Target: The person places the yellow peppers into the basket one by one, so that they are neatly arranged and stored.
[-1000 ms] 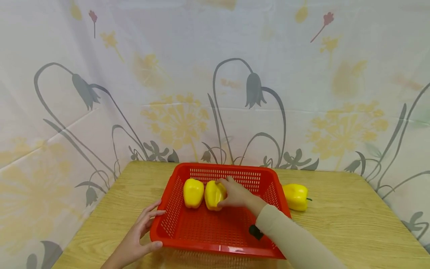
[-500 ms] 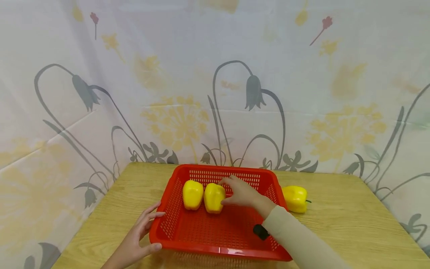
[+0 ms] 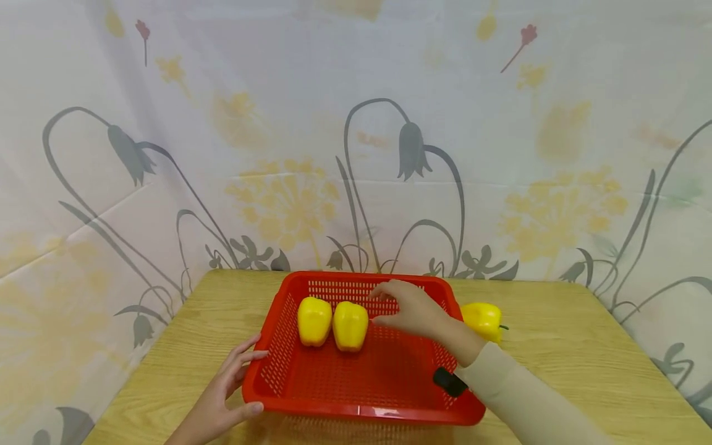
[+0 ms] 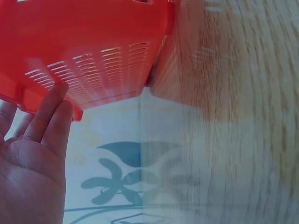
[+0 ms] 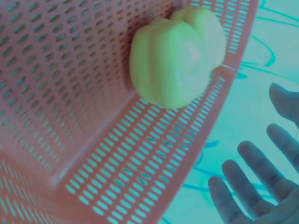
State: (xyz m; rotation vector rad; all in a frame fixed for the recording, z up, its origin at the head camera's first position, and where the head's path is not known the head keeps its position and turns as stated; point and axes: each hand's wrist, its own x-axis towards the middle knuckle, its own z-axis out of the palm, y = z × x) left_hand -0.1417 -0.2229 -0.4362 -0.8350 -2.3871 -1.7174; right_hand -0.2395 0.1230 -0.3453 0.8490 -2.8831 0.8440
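Observation:
Two yellow bell peppers stand side by side at the left inside a red plastic basket [image 3: 367, 411]: the left pepper [image 3: 314, 321] and the right pepper [image 3: 350, 326]. Above the basket, to the right of both, hovers my right hand [image 3: 414, 312], its fingers apart and holding nothing; the right wrist view shows those spread fingers [image 5: 252, 170] away from the peppers [image 5: 170, 65]. My left hand [image 3: 219, 395] touches the basket's left side, fairly straight fingers at the rim and thumb near the front corner. From the left wrist, straight fingers [image 4: 51, 112] lie against the outer wall.
A third yellow bell pepper [image 3: 484, 320] with a green stem lies on the wooden table [image 3: 562, 346], just right of the basket and partly hidden by it. A flower-printed cloth [image 3: 311, 123] hangs behind and to the left.
My right hand has let go of the right pepper and drawn back up and to the right. The pepper stays beside the other one. My left hand keeps its place on the basket.

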